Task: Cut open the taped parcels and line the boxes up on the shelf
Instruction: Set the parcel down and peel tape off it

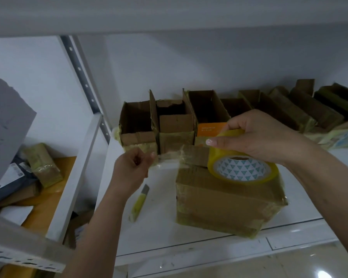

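Right hand (255, 135) gripped the tape roll (243, 167) from above, fingers curled over its yellow rim, thumb stretched left along the top. Roll sat tilted on the top of the front parcel (225, 199), white core with teal triangle print facing the camera.

Left hand (133, 167) pinched the free end of the clear tape strip (167, 158) between thumb and fingertips. Strip ran taut from that pinch rightward to the roll, crossing the raised cardboard flap (195, 155) at the parcel's back-left corner.

Front parcel was a brown carton wrapped in yellowish tape, standing on the white shelf (159, 223) near its front edge. Yellow utility knife (139, 201) lay flat on the shelf just left of the parcel, below the left wrist, untouched by either hand.

Behind, along the back wall: a row of opened boxes (169, 121) with flaps up, touching side by side; one showed an orange item (211, 129) inside. Further right, a row of taped parcels (309, 109) lying on their sides.

Left of the shelf upright (82, 77), a lower level held another taped parcel (42, 165) and grey mailer bags (6, 121).
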Demonstrator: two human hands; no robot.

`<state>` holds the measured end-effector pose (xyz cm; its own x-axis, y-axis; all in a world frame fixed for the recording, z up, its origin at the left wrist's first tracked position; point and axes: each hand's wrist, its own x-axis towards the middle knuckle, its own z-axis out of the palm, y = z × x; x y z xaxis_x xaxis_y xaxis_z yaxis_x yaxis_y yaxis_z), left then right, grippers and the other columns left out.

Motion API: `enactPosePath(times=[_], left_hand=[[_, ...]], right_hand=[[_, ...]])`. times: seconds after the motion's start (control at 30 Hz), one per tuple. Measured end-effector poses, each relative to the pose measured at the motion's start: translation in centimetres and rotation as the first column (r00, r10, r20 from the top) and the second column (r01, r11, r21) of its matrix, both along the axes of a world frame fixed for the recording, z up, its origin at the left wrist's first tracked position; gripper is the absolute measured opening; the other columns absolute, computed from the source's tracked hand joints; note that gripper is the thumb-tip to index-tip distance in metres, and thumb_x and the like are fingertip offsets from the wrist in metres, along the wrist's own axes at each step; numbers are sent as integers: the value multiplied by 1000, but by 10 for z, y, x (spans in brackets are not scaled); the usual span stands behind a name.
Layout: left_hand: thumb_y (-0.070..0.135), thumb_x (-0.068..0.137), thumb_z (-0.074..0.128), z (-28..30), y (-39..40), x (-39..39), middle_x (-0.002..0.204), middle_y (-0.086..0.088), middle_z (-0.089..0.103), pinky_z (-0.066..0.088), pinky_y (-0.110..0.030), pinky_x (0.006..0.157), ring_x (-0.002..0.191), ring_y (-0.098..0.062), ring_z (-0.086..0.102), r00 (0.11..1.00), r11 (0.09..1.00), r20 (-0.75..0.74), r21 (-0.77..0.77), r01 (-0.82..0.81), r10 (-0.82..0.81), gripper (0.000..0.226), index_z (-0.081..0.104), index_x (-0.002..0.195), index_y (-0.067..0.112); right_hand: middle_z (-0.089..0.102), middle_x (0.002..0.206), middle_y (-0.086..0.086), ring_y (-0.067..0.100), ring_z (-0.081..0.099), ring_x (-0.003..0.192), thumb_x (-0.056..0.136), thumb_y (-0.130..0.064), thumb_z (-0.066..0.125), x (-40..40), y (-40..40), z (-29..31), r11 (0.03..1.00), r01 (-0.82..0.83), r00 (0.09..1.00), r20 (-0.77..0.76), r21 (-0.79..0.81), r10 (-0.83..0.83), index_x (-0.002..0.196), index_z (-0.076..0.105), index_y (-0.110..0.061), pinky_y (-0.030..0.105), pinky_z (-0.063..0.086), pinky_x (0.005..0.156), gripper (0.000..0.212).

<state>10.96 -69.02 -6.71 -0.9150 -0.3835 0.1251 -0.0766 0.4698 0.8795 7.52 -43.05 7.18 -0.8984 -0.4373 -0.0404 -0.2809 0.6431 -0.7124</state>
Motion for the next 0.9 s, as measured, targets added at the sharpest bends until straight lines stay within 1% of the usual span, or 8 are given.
enactPosePath(times=[0.13,0.27,0.37,0.57,0.67,0.73,0.83,0.9], left_hand=[[37,92,64,-29,22,-3,49,7,52,37,-17,44,43,-4,46,995,976,90,218,25,-46,35,54,69,12],[22,100,47,-63,69,0,51,5,49,32,-18,40,40,-5,41,961,851,228,524,12,-154,29,61,77,12],[23,100,42,-69,76,0,49,7,49,33,-20,42,41,-5,43,951,831,286,553,-61,-121,30,61,78,16],[49,101,36,-78,84,1,84,-3,64,49,-31,65,73,-18,60,901,762,412,626,-169,-139,35,59,94,25],[48,101,36,-77,83,0,81,1,68,49,-24,56,70,-14,63,895,773,424,612,-168,-141,36,62,97,24],[39,102,38,-73,77,0,82,-1,65,46,-25,59,68,-15,58,884,817,436,563,-122,-168,30,61,104,19],[19,98,48,-50,53,-9,93,-3,59,44,-29,68,80,-18,55,907,979,397,191,66,-139,16,52,112,13],[23,98,55,-14,36,-12,104,-3,58,43,-29,76,93,-21,56,978,989,146,52,141,-147,22,51,117,11]], right_hand=[[72,74,-16,-8,65,73,43,-78,60,-3,-3,-1,1000,4,1000,-11,8,-4,74,75,-20,27,50,72,67],[72,75,-14,-9,64,74,44,-75,63,-3,-2,-4,999,15,1000,-21,-29,-16,74,76,-19,23,45,69,65],[73,76,-13,-8,65,76,45,-75,63,-4,-2,-5,999,18,999,-27,-33,-19,76,76,-17,22,46,72,67],[72,76,-17,-7,65,78,47,-74,64,-4,-2,-6,998,31,999,-34,-46,-33,75,77,-21,25,48,78,62],[72,80,-9,4,65,85,51,-76,59,-2,-2,-6,998,27,998,-57,-52,-30,80,76,-22,32,50,83,63],[69,89,-9,8,64,91,69,-70,59,-1,-2,-6,998,8,997,-79,-61,-12,88,74,-24,32,50,83,52],[69,99,-9,9,68,90,89,-45,62,-6,6,0,997,-77,997,12,-30,78,101,70,-28,26,53,75,23],[71,104,-6,10,71,90,81,-43,68,-12,16,8,984,-169,973,152,-46,174,110,68,-30,27,57,73,31]])
